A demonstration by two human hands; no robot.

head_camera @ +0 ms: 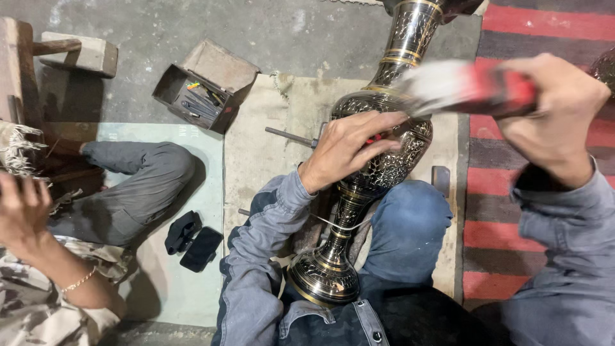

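While the tall engraved brass vase (378, 154) lies tilted across the person's lap, its round foot sits near the waist between the denim-clad knees and its neck points away toward the top of the view. The left hand (349, 147) lies flat on the bulging belly of the vase, fingers spread and curled over the metal, with something small and red showing under the fingertips; what that is cannot be told. The right hand (554, 112) is raised beside the vase's shoulder and closed around a red and white object (464, 86), blurred, whose pale end reaches toward the vase's neck.

On the concrete floor (160, 25) to the left stands an open cardboard box (205, 86), its flap folded back; inside lie several dark slender tools and a few coloured sticks. A metal rod (291, 136) rests on the beige mat (262, 166) just beside the vase. A red-and-grey striped rug (487, 192) lies to the right.

Another person sits at the left in grey trousers and a camouflage shirt, one hand (22, 208) with a bracelet at the wrist. A black phone (201, 249) and a dark cloth (181, 232) lie on the pale sheet (173, 282) near them.
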